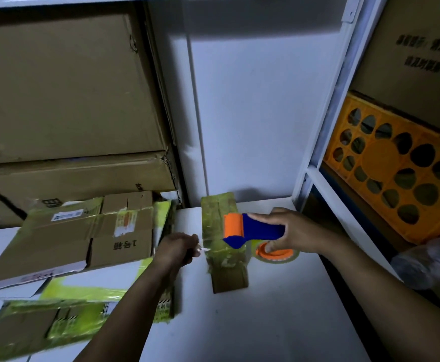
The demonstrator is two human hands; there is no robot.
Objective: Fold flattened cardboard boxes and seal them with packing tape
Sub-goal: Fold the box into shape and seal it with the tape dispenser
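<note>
A small cardboard box [224, 275], wrapped in yellowish tape, stands on the white table [279, 314] in the middle. My right hand [296, 231] grips the blue handle of a tape dispenser [255, 229] with an orange roller, held over the box's top right side; its tape roll [279, 254] hangs beside the box. My left hand [179, 246] is at the box's left side, fingers curled, pinching what looks like the tape's loose end against the box edge.
Flattened cardboard boxes [77, 236] with yellow-green tape lie piled on the table's left. Large cartons [64, 87] fill the shelf behind. A white shelf post [326, 131] rises at right, with an orange plastic crate [396, 165] beyond it.
</note>
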